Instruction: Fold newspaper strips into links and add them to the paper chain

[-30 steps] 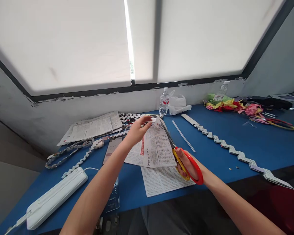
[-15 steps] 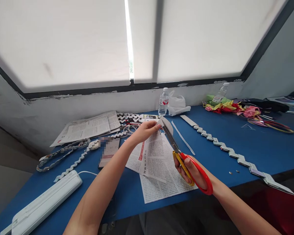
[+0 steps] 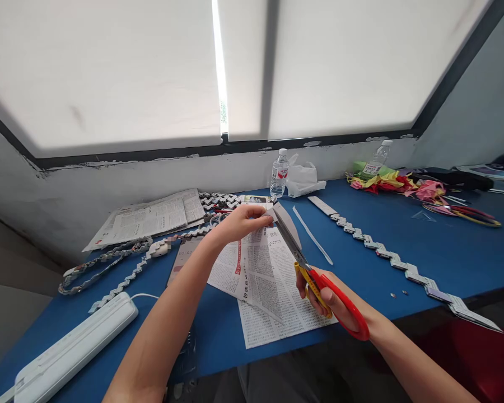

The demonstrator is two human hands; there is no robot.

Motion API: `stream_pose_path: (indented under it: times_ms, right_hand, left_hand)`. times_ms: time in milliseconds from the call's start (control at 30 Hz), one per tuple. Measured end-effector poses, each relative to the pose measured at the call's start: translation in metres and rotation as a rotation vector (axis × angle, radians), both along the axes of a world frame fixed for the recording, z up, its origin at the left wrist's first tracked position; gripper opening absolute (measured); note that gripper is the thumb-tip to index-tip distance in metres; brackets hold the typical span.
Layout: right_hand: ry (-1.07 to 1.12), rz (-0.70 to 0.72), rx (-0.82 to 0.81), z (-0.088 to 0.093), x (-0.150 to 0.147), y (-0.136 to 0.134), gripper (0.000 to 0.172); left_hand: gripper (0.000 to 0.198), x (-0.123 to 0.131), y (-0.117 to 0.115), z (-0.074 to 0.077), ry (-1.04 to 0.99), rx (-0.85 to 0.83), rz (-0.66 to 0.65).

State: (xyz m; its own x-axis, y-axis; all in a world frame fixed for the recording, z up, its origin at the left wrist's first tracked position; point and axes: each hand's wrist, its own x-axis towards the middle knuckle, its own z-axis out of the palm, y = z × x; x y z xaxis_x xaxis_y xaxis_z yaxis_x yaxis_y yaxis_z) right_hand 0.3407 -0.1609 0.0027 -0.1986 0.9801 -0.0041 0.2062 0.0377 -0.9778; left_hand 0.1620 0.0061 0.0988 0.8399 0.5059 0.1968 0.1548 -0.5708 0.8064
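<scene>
My left hand (image 3: pixel 252 218) pinches the upper edge of a newspaper sheet (image 3: pixel 256 274), which hangs down toward the table. In my right hand (image 3: pixel 319 294) is a pair of scissors (image 3: pixel 300 257) with one red and one yellow handle. Its blades point up and away, their tips at the paper beside my left fingertips. A strip of the paper (image 3: pixel 289 218) curls off on the right of the blades. Under the hanging part, another stretch of newspaper (image 3: pixel 273 333) lies flat on the blue table (image 3: pixel 218 341); whether both are one sheet I cannot tell.
A zigzag folded-paper chain (image 3: pixel 388 254) and a narrow white strip (image 3: pixel 313 235) lie to the right. Behind stand a water bottle (image 3: pixel 279 173) and a white plastic bag (image 3: pixel 304 179). Leftward are stacked newspapers (image 3: pixel 151 218), a phone (image 3: pixel 180 257) and a long white device (image 3: pixel 79 341).
The paper strip right of the blades stands out further, and the blades seem closer together. My left hand has shifted slightly left; the view has moved a little too.
</scene>
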Motion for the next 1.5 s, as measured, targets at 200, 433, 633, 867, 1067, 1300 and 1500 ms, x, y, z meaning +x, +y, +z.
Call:
stream_pose_path:
  times_ms: [200,433,633,867,1067,1300,1500]
  right_hand:
    - [-0.025,-0.009,0.003,0.000,-0.002,0.000,0.079]
    - [-0.051,-0.024,-0.001,0.002,-0.002,-0.002,0.076]
    - [-0.019,-0.010,-0.020,0.001,-0.002,-0.002,0.076]
    - [-0.016,-0.033,-0.024,0.000,-0.002,-0.003,0.073]
    - [-0.020,-0.073,-0.023,0.000,-0.005,-0.004,0.072]
    - [-0.036,-0.069,-0.029,0.000,-0.006,-0.003,0.071]
    - [-0.065,-0.142,-0.058,-0.009,-0.003,0.003,0.069]
  left_hand:
    - [0.036,-0.004,-0.002,0.003,0.047,-0.031,-0.025]
    - [0.037,-0.006,-0.002,0.005,0.068,-0.068,-0.044]
    - [0.037,-0.005,-0.002,0.005,0.072,-0.073,-0.038]
    - [0.039,-0.005,-0.004,0.006,0.069,-0.090,-0.022]
    - [0.038,-0.006,-0.002,0.004,0.062,-0.121,-0.042]
    - [0.034,-0.008,0.003,0.003,0.039,-0.166,-0.091]
    - [0.034,-0.007,0.005,-0.001,0.066,-0.190,-0.093]
